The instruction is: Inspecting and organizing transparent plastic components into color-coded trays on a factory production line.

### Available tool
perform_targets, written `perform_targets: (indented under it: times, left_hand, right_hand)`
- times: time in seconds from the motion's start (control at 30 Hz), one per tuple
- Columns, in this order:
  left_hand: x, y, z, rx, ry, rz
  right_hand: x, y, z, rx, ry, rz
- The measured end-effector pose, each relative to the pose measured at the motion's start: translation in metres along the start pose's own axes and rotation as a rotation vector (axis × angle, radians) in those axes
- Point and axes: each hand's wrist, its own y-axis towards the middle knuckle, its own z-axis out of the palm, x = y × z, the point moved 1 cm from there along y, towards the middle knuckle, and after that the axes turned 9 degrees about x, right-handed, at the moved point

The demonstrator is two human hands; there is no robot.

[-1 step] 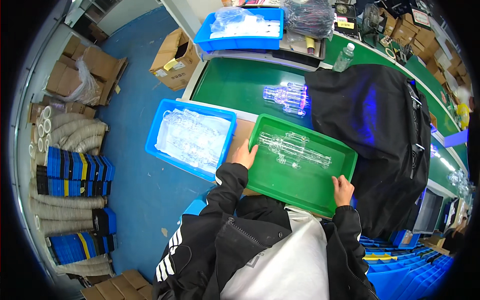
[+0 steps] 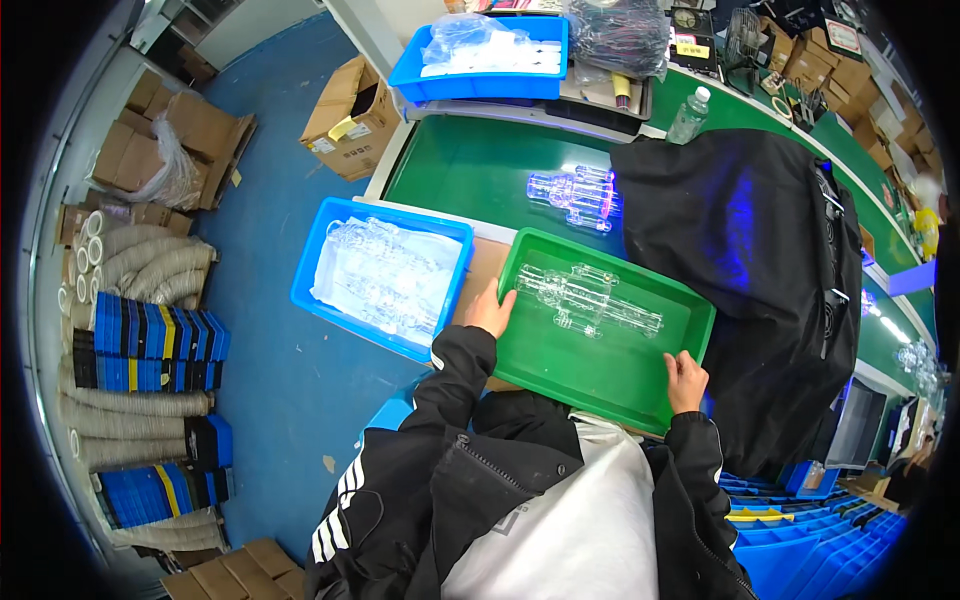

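Observation:
A shallow green tray (image 2: 570, 375) lies in front of me on the bench. On its floor rests a clear transparent toy-gun-like part (image 2: 585, 297) with a long narrow end to the right. My left hand (image 2: 490, 308) grips the tray's left rim, thumb on the inner side. At the tray's lower right rim, my right hand (image 2: 687, 382) holds on in the same way. Neither hand touches the clear part. Left of the tray stands a blue bin (image 2: 466, 255) holding clear plastic pieces (image 2: 385, 270) on a white liner.
A black cloth cover (image 2: 740, 260) hangs over the green belt (image 2: 455, 165), right of the tray. Another clear part (image 2: 575, 195), lit violet, lies at its opening. Beyond stand a blue bin (image 2: 480, 87) and a bottle (image 2: 690, 115). Stacked blue crates (image 2: 800, 545) stand lower right.

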Motion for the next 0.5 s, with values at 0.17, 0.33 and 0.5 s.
perform_targets:
  times: [0.17,0.33,0.5]
  left_hand:
    - [0.0029,0.0,0.001,-0.005,-0.026,0.002]
    - [0.0015,0.0013,-0.0016,0.025,-0.019,0.003]
    - [0.0038,0.0024,-0.0003,0.012,-0.02,0.015]
  right_hand:
    - [0.003,0.0003,-0.0016,0.018,-0.008,0.012]
    - [0.0013,0.0011,0.0001,-0.008,0.016,0.039]
    - [0.0019,0.0015,-0.0002,0.008,-0.008,0.04]
